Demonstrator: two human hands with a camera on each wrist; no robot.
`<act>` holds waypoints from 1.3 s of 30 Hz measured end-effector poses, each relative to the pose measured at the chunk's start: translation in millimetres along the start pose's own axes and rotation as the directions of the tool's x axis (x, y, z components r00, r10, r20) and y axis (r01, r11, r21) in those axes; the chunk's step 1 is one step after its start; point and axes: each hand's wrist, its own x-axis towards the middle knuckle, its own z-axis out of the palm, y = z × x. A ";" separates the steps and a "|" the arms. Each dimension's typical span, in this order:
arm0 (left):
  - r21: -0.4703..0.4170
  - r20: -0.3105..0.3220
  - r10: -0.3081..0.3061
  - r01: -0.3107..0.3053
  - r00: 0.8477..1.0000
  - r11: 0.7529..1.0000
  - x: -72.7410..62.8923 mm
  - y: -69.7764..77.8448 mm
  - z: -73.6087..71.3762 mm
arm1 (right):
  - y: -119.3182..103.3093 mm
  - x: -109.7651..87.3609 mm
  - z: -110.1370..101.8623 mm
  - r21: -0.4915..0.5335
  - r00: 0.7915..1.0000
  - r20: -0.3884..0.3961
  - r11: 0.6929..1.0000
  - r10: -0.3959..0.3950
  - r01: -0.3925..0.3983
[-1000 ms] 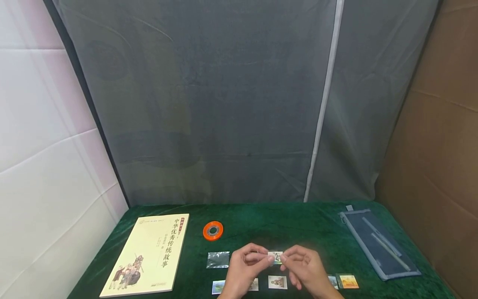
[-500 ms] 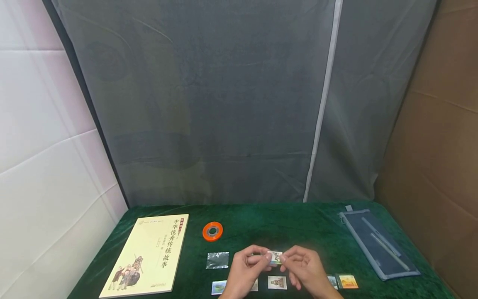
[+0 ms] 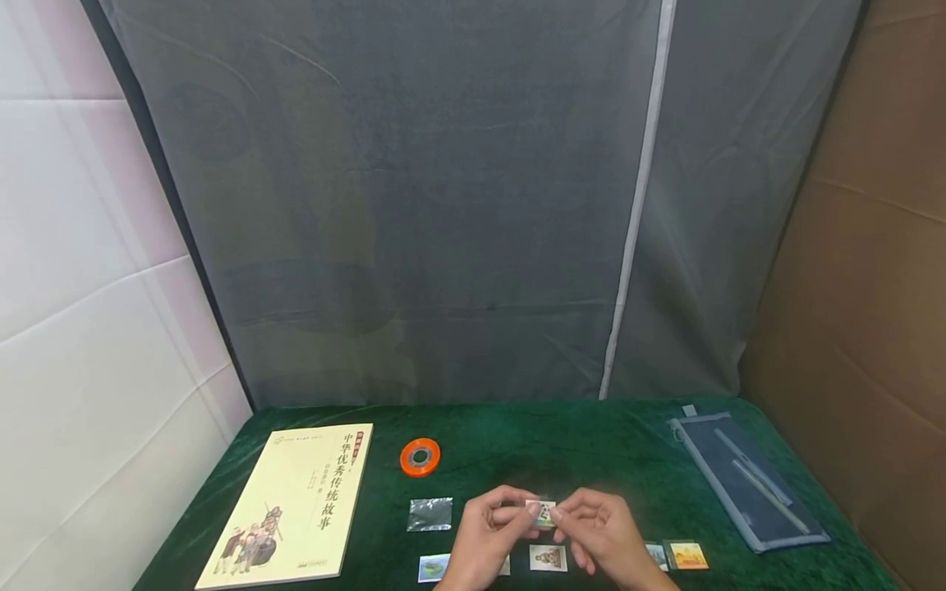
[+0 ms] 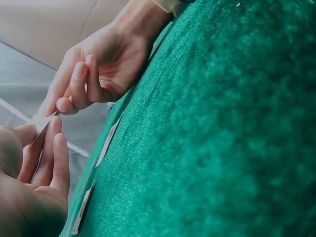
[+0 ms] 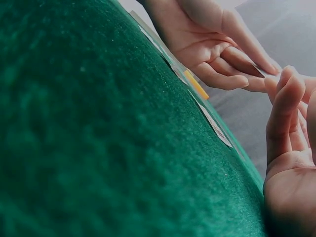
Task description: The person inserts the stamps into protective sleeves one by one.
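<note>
A small stamp [image 3: 543,514] with dark figures on white and a coloured lower edge is held up above the green cloth. My left hand [image 3: 489,533] pinches its left side between thumb and fingers, and my right hand [image 3: 604,529] pinches its right side. In the left wrist view the stamp [image 4: 41,127] is seen nearly edge-on. Below the hands lies a stamp with a seated statue [image 3: 548,558]. A blue-and-green stamp [image 3: 433,568] is left of my left wrist; another stamp is partly hidden behind that hand. An orange-yellow stamp [image 3: 689,556] lies right of my right wrist.
A clear plastic sleeve [image 3: 429,515] lies left of the hands, with an orange ring-shaped reel [image 3: 420,457] behind it. A cream book [image 3: 296,501] is at the far left. On the right rests a blue zip pouch [image 3: 750,484] with slim tools showing inside.
The held stamp has shifted slightly left and its angle has altered a little between the fingers. Both hands stay in nearly the same place.
</note>
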 end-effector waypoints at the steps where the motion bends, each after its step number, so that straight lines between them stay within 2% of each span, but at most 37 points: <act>1: -0.001 0.000 -0.002 0.002 1.000 1.000 0.0 0.0 -0.1 | -0.5 -0.3 0.1 0.001 1.000 0.000 1.000 0.011 -0.011; 5: 0.010 0.000 -0.006 0.006 1.000 1.000 0.0 0.4 -0.4 | -1.5 -0.7 0.3 -0.005 1.000 0.002 1.000 0.027 -0.027; 9: 0.033 0.007 0.009 -0.010 1.000 0.999 0.3 0.4 -1.4 | -2.6 1.2 1.0 -0.031 1.000 -0.006 0.999 -0.014 0.014; 12: 0.041 0.022 0.021 -0.022 1.000 0.999 0.3 0.0 -1.4 | -6.5 2.9 1.1 -0.110 0.997 0.007 0.991 -0.074 0.074; 16: 0.052 0.054 0.014 -0.016 0.998 0.999 0.2 1.7 -0.4 | -19.9 3.8 -1.8 -0.241 0.998 0.020 0.968 -0.061 0.064; 20: 0.166 0.085 0.039 -0.053 0.996 0.985 0.8 4.7 2.2 | -31.5 -1.3 -12.1 -0.329 1.000 0.020 0.944 0.016 -0.009; 24: 0.336 0.129 0.068 -0.108 0.989 0.936 3.2 8.2 10.3 | -34.5 -12.8 -27.3 -0.375 0.998 0.049 0.927 0.038 -0.017; 26: 0.394 0.158 0.068 -0.126 0.985 0.911 5.8 10.3 16.6 | -34.3 -18.2 -34.7 -0.403 0.998 0.061 0.915 0.033 -0.005; 29: 0.460 0.198 0.075 -0.160 0.977 0.873 9.3 13.7 27.2 | -32.6 -24.6 -44.5 -0.461 0.997 0.068 0.887 0.030 0.005; 32: 0.512 0.240 0.079 -0.195 0.968 0.837 12.2 14.9 37.2 | -31.5 -28.1 -52.2 -0.511 0.995 0.075 0.859 0.061 -0.015; 35: 0.567 0.278 0.083 -0.233 0.957 0.790 14.6 14.2 44.9 | -31.4 -29.8 -58.8 -0.531 0.989 0.095 0.847 0.109 -0.042; 39: 0.618 0.295 0.068 -0.245 0.953 0.747 16.7 11.7 51.2 | -30.5 -31.4 -64.6 -0.552 0.980 0.127 0.832 0.152 -0.057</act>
